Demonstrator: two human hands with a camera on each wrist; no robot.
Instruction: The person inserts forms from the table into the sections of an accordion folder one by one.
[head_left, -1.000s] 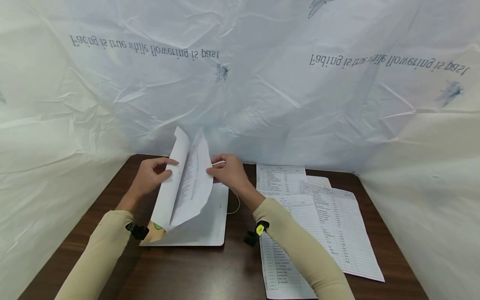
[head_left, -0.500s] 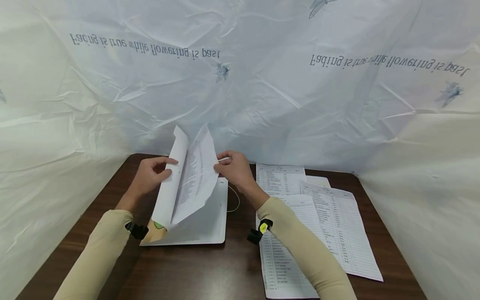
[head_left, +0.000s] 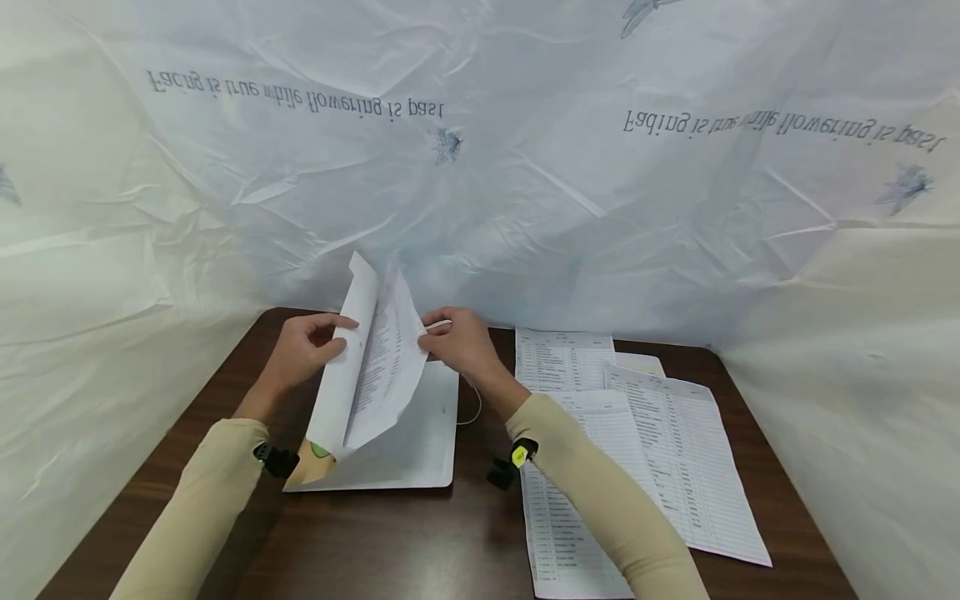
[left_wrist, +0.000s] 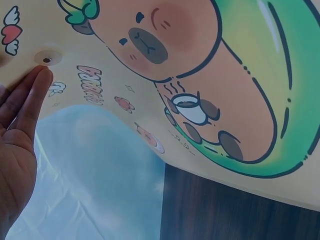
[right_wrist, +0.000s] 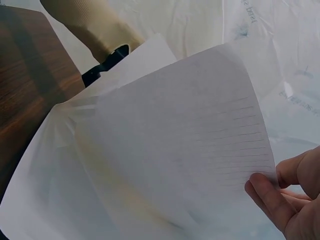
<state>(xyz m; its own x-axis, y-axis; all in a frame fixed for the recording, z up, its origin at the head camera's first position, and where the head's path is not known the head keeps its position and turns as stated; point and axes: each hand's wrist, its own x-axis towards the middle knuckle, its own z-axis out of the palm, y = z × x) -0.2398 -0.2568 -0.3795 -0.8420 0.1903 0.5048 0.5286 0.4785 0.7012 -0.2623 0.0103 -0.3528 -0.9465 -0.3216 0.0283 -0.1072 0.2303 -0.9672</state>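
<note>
A folder with a cartoon capybara cover (left_wrist: 175, 65) lies at the left of the table, its white back panel (head_left: 431, 442) flat. My left hand (head_left: 296, 354) holds the raised, curling front cover (head_left: 339, 375) between thumb and fingers. In the left wrist view, the left fingertips (left_wrist: 45, 75) are right at a round button on the cover. Inside the folder, a printed sheet (head_left: 392, 358) stands tilted up. My right hand (head_left: 461, 342) pinches its right edge. In the right wrist view, the sheet's lined back (right_wrist: 185, 130) shows, with the thumb and fingers at its edge.
Several printed sheets (head_left: 697, 467) overlap on the right of the dark wooden table (head_left: 420, 542), partly beneath the right forearm. A thin pale cord (head_left: 477, 408) loops out beside the folder. White printed sheeting (head_left: 525, 208) hangs behind and along both sides.
My right hand swings the pinched sheet's edge slightly right, then back left to about where it was. The left hand stays in place on the cover.
</note>
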